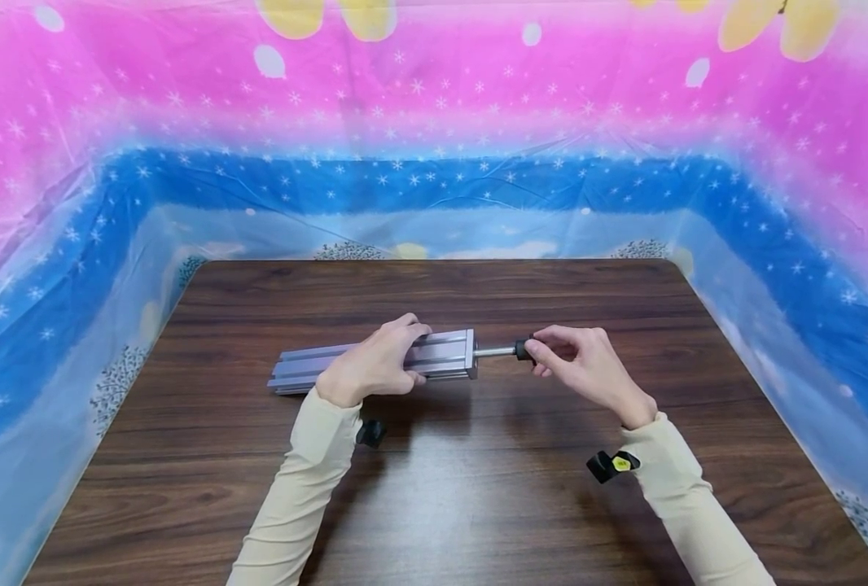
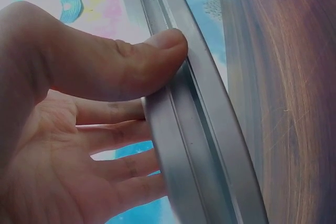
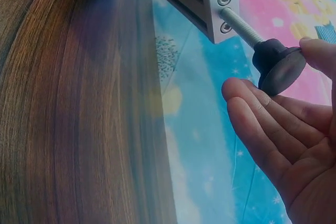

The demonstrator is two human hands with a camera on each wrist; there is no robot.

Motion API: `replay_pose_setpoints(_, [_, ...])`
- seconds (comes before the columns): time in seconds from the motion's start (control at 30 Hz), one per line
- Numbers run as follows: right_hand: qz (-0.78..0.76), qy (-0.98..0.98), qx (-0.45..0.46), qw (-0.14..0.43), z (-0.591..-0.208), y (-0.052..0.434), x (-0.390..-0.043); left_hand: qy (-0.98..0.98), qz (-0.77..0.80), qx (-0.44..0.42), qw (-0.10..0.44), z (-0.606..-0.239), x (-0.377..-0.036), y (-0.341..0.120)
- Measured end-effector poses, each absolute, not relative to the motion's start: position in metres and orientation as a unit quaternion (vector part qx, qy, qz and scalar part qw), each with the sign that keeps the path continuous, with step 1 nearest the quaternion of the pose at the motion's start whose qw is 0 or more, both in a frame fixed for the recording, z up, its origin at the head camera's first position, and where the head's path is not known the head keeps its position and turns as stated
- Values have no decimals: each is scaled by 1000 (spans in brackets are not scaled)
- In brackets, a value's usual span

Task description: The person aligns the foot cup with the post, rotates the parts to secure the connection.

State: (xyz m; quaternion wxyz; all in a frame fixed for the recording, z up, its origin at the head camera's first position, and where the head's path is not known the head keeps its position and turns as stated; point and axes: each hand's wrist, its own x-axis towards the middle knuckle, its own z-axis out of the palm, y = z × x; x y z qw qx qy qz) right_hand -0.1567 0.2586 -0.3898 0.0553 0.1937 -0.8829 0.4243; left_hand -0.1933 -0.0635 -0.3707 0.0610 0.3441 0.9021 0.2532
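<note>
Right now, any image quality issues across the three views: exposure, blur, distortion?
Head view: bright and even, wide-angle bowing of the pink-and-blue plastic backdrop, soft sheen on the dark wood-grain table. Left wrist view: dim, the left hand close and soft beside the grey slotted aluminium bar. Right wrist view: also dim, table grain smeared, yet the round black knob on its threaded rod reads clearly.

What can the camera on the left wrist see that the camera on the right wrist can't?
Only the left wrist view shows the left hand, thumb and fingers gripping the bar's grooved side. Only the right wrist view shows the right hand pinching the black knob on a threaded rod at the bar's end plate. Both show the aluminium bar and the wooden table.
</note>
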Motion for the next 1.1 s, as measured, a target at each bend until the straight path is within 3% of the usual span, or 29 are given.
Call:
replay_pose_setpoints(0.4, [403,-898,171,44,-389,256,-155,904,252,340,62,-372,-194,-63])
replay_pose_setpoints(0.73, [349,-866,313,177,-393,261,-150,903,259,339,58,-370,-195,-64])
replay_pose_setpoints(0.93, [355,-852,326,203,-391,260,-152,902,259,339,59,-371,-196,-63])
replay_pose_setpoints(1.1, [368,-852,317,193,-389,259,-153,902,259,339,62,-371,-196,-62])
